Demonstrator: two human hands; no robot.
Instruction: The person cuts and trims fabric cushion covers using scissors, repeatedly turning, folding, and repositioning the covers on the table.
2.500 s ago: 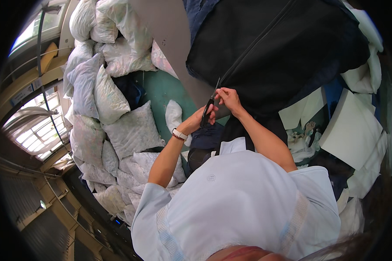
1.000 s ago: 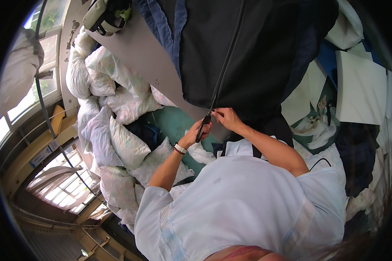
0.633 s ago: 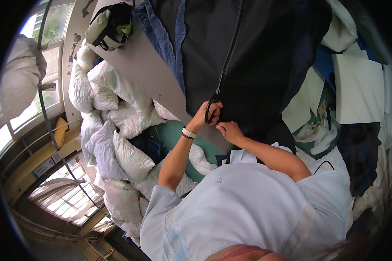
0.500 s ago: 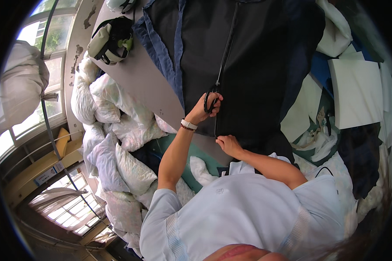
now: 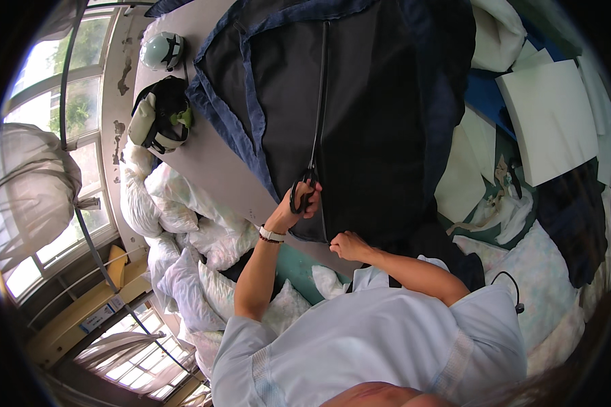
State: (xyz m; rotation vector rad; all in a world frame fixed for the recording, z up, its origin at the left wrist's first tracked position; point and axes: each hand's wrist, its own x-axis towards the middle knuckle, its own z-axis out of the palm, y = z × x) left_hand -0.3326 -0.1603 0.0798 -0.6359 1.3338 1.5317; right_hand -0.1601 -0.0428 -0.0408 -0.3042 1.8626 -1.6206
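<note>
My left grip point(image 5: 295, 205) is closed around the black handles of the scissors point(image 5: 310, 173), their blades pointing away from me along the long dark strip point(image 5: 320, 102) that runs up the black cloth point(image 5: 380, 149). My right grip point(image 5: 350, 246) is pinched narrow on the cloth's near hem, at the lower end of that strip. The cloth lies spread over the grey desk point(image 5: 227, 169), reaching well beyond both grips; most of it is ahead and to the right of the scissors. I judge it soft and limp, light at any one spot but dragging as a whole, not fragile, perhaps a little slick. The hem beside the strip seems the best place to take hold, keeping it taut. The scissors should feel stiff, held by their loops.
</note>
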